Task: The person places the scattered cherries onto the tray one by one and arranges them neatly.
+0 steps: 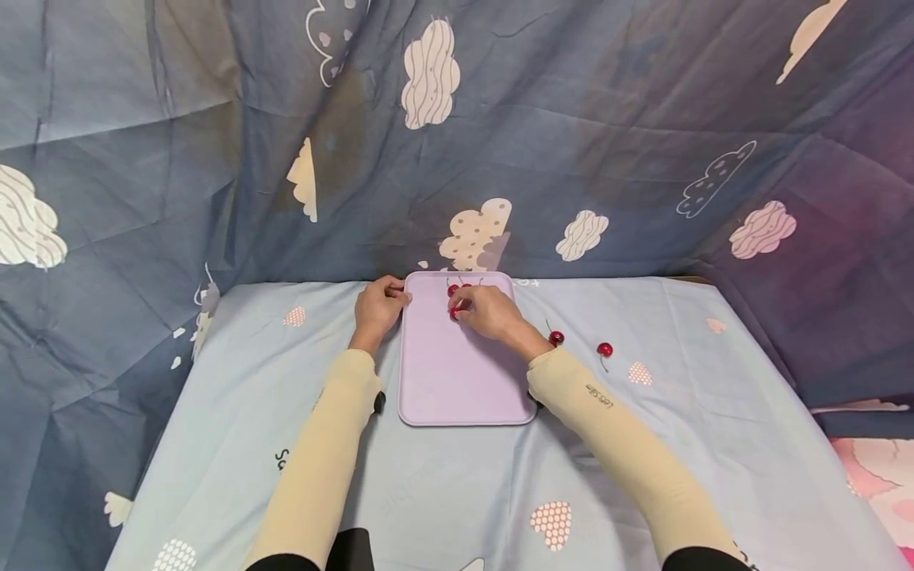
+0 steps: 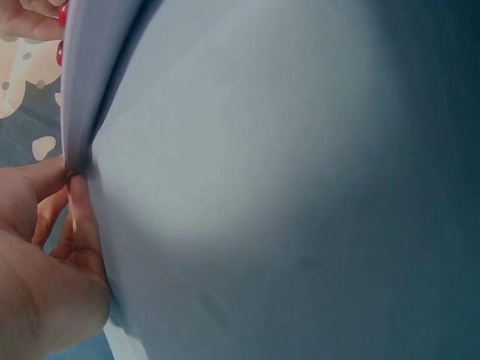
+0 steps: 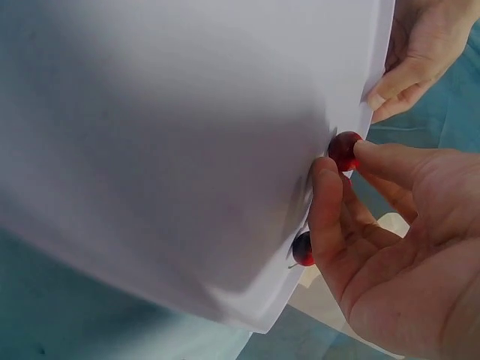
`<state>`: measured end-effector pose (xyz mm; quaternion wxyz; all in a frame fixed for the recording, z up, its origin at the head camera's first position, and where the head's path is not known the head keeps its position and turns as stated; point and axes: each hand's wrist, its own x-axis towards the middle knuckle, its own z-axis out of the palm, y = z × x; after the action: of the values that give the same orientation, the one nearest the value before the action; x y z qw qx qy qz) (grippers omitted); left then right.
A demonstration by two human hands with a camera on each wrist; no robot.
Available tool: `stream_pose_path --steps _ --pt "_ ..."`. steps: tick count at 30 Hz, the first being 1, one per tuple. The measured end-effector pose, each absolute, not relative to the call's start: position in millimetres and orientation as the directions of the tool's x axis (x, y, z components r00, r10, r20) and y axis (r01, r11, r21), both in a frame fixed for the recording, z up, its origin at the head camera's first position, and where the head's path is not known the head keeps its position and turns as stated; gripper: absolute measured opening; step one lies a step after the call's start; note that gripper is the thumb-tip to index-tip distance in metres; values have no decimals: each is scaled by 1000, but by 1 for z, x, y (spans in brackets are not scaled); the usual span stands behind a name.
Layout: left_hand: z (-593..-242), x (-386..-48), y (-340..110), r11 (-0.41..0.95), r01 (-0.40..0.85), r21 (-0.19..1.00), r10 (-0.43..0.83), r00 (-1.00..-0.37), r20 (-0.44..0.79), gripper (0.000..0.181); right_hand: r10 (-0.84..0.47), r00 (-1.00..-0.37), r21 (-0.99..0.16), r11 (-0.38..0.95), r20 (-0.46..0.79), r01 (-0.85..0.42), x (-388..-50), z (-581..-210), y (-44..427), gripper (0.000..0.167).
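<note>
A pale purple tray (image 1: 464,381) lies flat in front of me. My left hand (image 1: 377,308) holds its left rim near the far corner; in the left wrist view the thumb and fingers (image 2: 86,225) meet at that rim. Over the far part of the tray, my right hand (image 1: 494,314) pinches a red cherry (image 3: 345,151) between thumb and fingers, low at the tray's surface. Farther back on the tray sit other stemmed cherries (image 1: 453,290), partly hidden by the right hand. One dark red cherry (image 3: 303,249) shows beside the right fingers in the right wrist view.
Two stemmed cherries lie on the light blue cloth right of the tray: a nearer-in cherry (image 1: 556,338) beside my right wrist and another cherry (image 1: 604,349) farther right. A dark cloud-patterned curtain (image 1: 371,174) hangs close behind the tray's far edge.
</note>
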<state>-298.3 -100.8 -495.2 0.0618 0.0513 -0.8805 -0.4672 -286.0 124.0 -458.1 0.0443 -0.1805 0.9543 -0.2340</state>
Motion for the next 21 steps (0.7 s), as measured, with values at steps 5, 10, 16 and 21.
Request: stream_pose_path --steps 5,10,16,21 --pt "-495 -299 -103 565 -31 825 -136 -989 56 23 -369 -929 -461 826 -10 -324 -287 -457 124 17" --pt "-495 -297 -105 556 -52 830 -135 -990 29 24 -369 -929 -444 840 -42 -314 -286 -456 125 26" --pt "-494 -296 -104 550 -51 834 -133 -991 27 25 -340 -940 -452 835 29 -315 -266 -442 137 31" --pt "-493 -297 -104 551 -36 834 -132 -990 45 25 -304 -934 -504 786 189 -358 -237 -426 166 26"
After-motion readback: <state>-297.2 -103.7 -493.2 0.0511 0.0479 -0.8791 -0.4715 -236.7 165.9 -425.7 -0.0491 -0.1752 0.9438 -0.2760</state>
